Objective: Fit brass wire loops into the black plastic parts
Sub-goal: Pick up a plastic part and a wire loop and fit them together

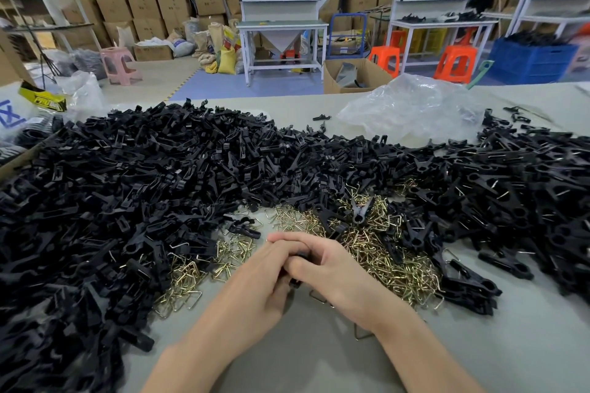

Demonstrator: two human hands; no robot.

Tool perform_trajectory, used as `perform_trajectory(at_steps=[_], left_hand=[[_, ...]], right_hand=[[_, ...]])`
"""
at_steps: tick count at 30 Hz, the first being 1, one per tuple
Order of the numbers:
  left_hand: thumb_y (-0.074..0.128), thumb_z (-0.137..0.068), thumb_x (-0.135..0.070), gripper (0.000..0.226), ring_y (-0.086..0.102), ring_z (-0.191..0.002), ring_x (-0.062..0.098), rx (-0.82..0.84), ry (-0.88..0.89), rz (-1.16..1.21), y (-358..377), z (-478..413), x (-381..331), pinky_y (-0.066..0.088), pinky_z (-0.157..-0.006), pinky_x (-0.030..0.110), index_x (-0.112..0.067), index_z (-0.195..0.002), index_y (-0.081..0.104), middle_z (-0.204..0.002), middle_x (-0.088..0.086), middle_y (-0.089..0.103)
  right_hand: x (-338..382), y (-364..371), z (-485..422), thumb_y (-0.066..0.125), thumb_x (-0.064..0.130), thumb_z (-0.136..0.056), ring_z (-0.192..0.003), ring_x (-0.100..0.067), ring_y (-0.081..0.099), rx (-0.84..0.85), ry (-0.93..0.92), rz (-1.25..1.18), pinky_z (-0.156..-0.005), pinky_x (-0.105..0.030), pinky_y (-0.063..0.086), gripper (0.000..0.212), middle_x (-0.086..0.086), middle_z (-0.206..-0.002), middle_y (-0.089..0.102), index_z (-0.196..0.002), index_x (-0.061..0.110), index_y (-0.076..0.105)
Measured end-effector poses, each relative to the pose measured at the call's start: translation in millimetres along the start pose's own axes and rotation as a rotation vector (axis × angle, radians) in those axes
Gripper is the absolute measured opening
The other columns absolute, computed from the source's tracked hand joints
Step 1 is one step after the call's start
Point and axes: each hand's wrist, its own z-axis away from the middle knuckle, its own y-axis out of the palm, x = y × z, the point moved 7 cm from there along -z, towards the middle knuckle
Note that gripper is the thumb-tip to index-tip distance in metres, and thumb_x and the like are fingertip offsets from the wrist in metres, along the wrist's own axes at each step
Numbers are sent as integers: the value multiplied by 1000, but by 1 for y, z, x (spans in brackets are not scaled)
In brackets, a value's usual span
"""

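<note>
we hold: left hand (255, 274) and right hand (333, 266) curled round one black plastic part (295, 283) between them | brass wire loops (380, 252): strewn just beyond both hands | fitted pile (510, 179): right of right hand | unfitted pile (127, 175): larger, beyond left hand; we judge most remains

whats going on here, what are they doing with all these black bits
A person is assembling clips at a table. The left hand and right hand are closed together around one black plastic part, mostly hidden between the fingers. Just beyond the hands lies a pile of brass wire loops, ringed by a big heap of black parts. Some parts on the right show glints of wire.
</note>
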Motion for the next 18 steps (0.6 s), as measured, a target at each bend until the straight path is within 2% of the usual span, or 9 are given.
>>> perform_trajectory(at_steps=[2,7,11,14,16,18], left_hand=[[51,-78,-10,55,51,-112,-11,-4,-2,3,0,0,1,36,-90,3,-47,-119,46,-121,-34,50],[61,-84,-6,54,53,-113,-9,-42,2,23,-1,0,1,37,-93,6,-43,-123,52,-122,-33,53],[62,-90,-28,52,61,-113,3,-77,-6,145,2,1,-9,45,-92,14,-44,-137,43,-119,-25,60],[65,-92,-26,61,65,-102,-1,-138,-37,154,1,1,-12,48,-81,10,-64,-127,33,-114,-27,59],[61,-94,-31,61,64,-99,-2,-203,-50,60,-2,1,-10,47,-81,10,-70,-125,27,-114,-31,58],[54,-94,-39,57,61,-102,-5,-247,-66,16,-5,3,-11,44,-86,7,-71,-129,22,-117,-31,57]], right_hand=[[0,0,1,54,-3,-95,-87,1,66,11,8,-5,-80,-15,51,38,12,-92,74,-118,24,69],[-3,-4,-1,57,4,-96,-106,-9,68,-32,13,-2,-98,-26,52,38,4,-107,75,-126,27,66],[-8,-9,-5,63,23,-94,-104,-14,69,-65,26,-82,-102,-37,53,35,1,-103,74,-126,36,67],[-10,-7,-8,66,42,-91,-104,-18,70,-66,23,-91,-99,-40,56,28,-6,-104,74,-113,27,74],[-11,-4,-10,66,46,-93,-102,-20,68,-55,-1,-133,-95,-42,55,32,-4,-102,73,-108,18,73],[-12,-1,-11,65,50,-96,-104,-28,65,-35,-15,-189,-95,-56,51,37,-6,-108,73,-111,17,72]])
